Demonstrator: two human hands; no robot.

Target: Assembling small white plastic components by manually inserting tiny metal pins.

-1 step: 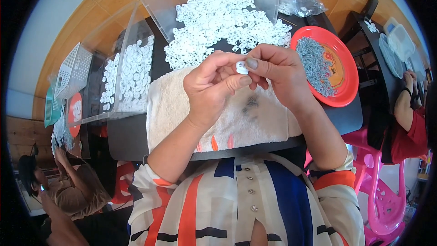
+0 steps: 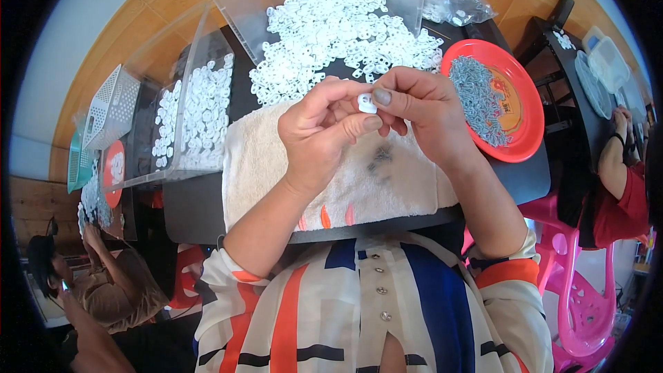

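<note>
My left hand (image 2: 314,128) and right hand (image 2: 423,110) pinch a piece (image 2: 367,106), judged light, stiff, best held by its edges.

No change can be made out since the earlier picture. The left hand (image 2: 312,130), the right hand (image 2: 429,109) and the small white piece (image 2: 367,106) between their fingertips, above the towel (image 2: 259,155) along the tabletop's (image 2: 193,204) near edge, show no visible shift; any turn of the piece is too slight to tell.
</note>
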